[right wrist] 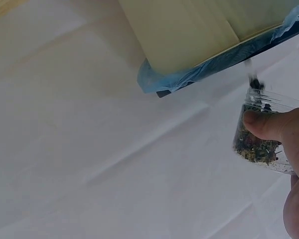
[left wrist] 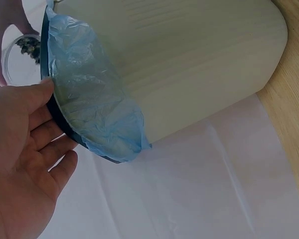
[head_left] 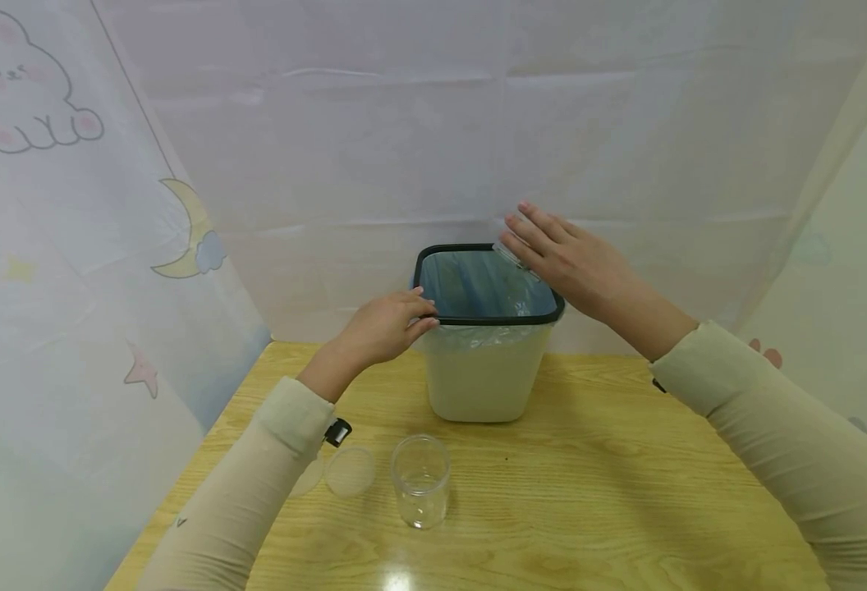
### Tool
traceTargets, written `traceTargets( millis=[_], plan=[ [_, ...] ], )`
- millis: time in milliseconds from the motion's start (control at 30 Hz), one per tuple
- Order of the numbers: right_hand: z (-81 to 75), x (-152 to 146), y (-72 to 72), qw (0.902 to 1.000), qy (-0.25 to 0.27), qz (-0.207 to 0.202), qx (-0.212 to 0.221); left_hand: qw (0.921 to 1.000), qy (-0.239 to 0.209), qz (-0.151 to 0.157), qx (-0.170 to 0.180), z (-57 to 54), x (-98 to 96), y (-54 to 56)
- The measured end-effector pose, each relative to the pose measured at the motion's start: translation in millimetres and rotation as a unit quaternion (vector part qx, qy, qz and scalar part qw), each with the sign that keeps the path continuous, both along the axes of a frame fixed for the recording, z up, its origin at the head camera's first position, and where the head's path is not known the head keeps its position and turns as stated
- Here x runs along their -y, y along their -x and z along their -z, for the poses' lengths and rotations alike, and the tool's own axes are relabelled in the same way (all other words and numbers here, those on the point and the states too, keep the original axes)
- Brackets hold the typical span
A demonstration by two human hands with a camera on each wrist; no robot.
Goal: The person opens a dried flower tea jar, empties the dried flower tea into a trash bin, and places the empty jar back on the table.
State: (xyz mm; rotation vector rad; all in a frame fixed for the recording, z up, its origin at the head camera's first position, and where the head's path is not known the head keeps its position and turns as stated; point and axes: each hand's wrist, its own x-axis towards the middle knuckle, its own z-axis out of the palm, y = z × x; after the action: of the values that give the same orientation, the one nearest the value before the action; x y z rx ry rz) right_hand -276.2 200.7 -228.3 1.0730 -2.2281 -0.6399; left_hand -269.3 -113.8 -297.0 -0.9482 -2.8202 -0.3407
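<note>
A cream trash bin (head_left: 487, 377) with a dark rim and a blue plastic liner (left wrist: 97, 94) stands upright near the back wall. My left hand (head_left: 385, 327) grips the bin's rim at its left side, thumb over the edge and fingers beneath. Above the bin's right side, my right hand (head_left: 577, 261) holds a clear jar (right wrist: 259, 144) with its mouth turned down toward the opening. Dark, dried leaf-like bits (right wrist: 263, 133) fill part of this jar, and some are blurred at its mouth, falling out. In the head view the hand hides most of the jar.
On the wooden table (head_left: 626, 492), a second clear jar (head_left: 420, 484) stands upright in front of the bin. Left of it lies a clear round lid (head_left: 350, 472), with another round lid (head_left: 309, 478) partly behind my sleeve. A white sheet (head_left: 330, 164) hangs close behind the bin.
</note>
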Motion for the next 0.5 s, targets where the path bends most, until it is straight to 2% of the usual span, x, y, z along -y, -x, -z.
traceTargets(
  millis=[500],
  plan=[
    [-0.1,-0.9,0.4,1.0000,-0.010,0.001,-0.002,1.0000,0.003,0.006,-0.003,-1.6,-0.5,-0.8]
  ],
)
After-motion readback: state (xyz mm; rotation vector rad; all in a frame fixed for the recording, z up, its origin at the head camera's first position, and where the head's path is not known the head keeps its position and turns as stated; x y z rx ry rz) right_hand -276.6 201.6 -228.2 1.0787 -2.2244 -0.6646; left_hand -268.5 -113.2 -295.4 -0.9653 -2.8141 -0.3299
